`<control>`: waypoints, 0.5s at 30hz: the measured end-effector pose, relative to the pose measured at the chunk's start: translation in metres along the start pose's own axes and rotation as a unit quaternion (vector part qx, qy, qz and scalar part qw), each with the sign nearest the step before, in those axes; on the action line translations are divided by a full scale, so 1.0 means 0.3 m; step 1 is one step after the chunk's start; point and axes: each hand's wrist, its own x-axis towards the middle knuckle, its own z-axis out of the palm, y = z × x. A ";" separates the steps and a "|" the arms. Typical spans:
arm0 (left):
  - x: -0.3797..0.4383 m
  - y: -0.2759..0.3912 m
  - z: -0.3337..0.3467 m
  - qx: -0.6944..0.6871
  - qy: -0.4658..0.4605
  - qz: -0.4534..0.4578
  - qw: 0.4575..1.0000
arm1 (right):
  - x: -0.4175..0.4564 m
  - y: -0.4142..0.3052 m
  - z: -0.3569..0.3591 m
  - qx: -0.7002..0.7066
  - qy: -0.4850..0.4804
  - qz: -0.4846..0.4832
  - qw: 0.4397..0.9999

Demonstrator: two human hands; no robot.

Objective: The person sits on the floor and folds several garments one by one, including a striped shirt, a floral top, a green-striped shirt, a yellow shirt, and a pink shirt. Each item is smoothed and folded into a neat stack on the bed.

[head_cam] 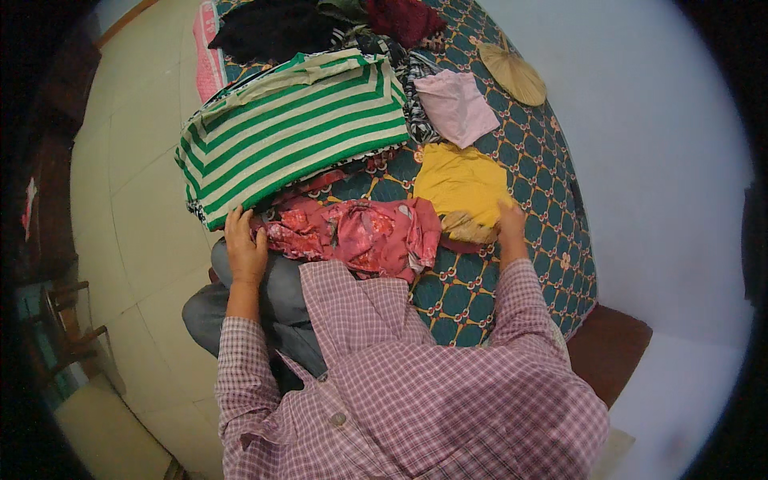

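My left hand (pixel 245 249) touches the near corner of a green-and-cream striped garment (pixel 300 132), its thumb apart from the fingers. Beside that thumb lies a crumpled pink-red floral garment (pixel 366 231), just before my lap. At the right, my right hand (pixel 511 228) is at the edge of a folded yellow cloth (pixel 462 177). Its fingers are blurred, so whether they grip the cloth is unclear. A tan cloth (pixel 468 227) shows under the yellow one's near edge. The striped garment lies spread flat on top of other clothes.
A patterned green mattress (pixel 456 300) bears everything. Beyond lie a folded pale pink cloth (pixel 457 108), a black garment (pixel 276 30), a dark red garment (pixel 405 21) and a palm-leaf hand fan (pixel 513 75). A white wall (pixel 648 150) borders the right; tiled floor (pixel 144 210) and a wooden chair (pixel 72 324) are left.
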 end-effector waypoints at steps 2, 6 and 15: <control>-0.004 -0.010 0.001 0.001 0.005 0.002 1.000 | -0.018 -0.168 0.001 0.210 -0.012 -0.010 0.978; -0.001 -0.007 0.004 -0.019 0.013 0.011 1.000 | -0.150 -0.522 0.059 0.300 -0.040 -0.123 0.945; -0.036 0.129 -0.029 -0.629 -0.113 -0.260 0.724 | -0.689 -0.614 0.495 -0.062 -0.528 -0.253 0.808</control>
